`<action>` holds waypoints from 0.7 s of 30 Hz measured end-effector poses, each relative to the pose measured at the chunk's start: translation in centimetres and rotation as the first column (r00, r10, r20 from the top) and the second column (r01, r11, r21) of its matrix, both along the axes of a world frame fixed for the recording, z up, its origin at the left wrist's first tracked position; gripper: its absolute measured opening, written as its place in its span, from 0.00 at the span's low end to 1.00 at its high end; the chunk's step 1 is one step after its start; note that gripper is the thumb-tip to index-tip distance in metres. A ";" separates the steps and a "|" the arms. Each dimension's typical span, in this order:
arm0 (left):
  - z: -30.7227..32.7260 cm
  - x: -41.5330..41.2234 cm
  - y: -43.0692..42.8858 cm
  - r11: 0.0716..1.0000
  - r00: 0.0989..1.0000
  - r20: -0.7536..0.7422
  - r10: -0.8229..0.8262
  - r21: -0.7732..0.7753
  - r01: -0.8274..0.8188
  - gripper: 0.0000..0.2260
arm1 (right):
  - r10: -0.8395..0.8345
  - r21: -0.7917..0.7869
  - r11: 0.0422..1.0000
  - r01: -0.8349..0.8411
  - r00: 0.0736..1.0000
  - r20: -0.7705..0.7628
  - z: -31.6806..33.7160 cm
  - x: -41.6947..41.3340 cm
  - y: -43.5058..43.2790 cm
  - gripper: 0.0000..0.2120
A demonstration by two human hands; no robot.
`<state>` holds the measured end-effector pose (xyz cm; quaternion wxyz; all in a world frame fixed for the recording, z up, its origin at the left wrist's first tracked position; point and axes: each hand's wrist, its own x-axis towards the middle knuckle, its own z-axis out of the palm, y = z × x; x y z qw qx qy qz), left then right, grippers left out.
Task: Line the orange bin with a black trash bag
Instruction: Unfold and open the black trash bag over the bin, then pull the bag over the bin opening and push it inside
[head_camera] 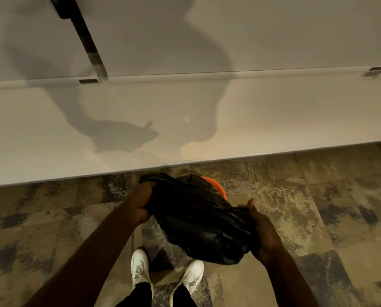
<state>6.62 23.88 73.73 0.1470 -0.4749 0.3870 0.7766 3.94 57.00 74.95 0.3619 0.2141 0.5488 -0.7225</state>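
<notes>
- Left hand (141, 201) and right hand (263, 232), arms extended downward, each clenched on an edge of crinkled glossy black trash bag (198, 220).
- Bunched over round orange bin (217, 187), near white desk (118, 134), on mottled carpet (307, 196).

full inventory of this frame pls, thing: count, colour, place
trash bag: 1, black, bunched and held between both hands above the bin
bin: 1, orange, on the floor below the bag; only part of its rim shows
table: 1, white, across the upper half of the frame
floor: 1, mottled tan and dark, lower half
shoes: 2, white, bottom centre on the floor
left hand: 1, gripping the bag's left end
right hand: 1, gripping the bag's right end
</notes>
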 end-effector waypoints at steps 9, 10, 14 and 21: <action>2.6 -1.9 2.2 0.483 0.933 0.075 -0.351 -0.840 0.249 0.09 | 0.522 0.890 0.448 0.083 0.784 -0.336 -0.5 -4.6 3.5 0.13; 4.0 -1.9 3.2 0.411 0.945 -0.024 -0.325 -0.904 0.119 0.09 | 0.360 0.768 0.559 0.313 0.743 -0.564 0.8 -4.6 3.0 0.15; 7.7 -1.3 6.3 0.037 0.796 -0.427 -0.430 -0.889 -0.457 0.19 | 0.094 0.276 0.705 0.653 0.300 -0.949 3.9 -4.4 1.3 0.19; -5.4 0.1 2.8 -0.296 0.395 0.668 -0.631 -0.678 0.673 0.12 | 0.815 0.951 -0.083 -0.298 0.528 0.237 -5.0 -3.4 1.8 0.05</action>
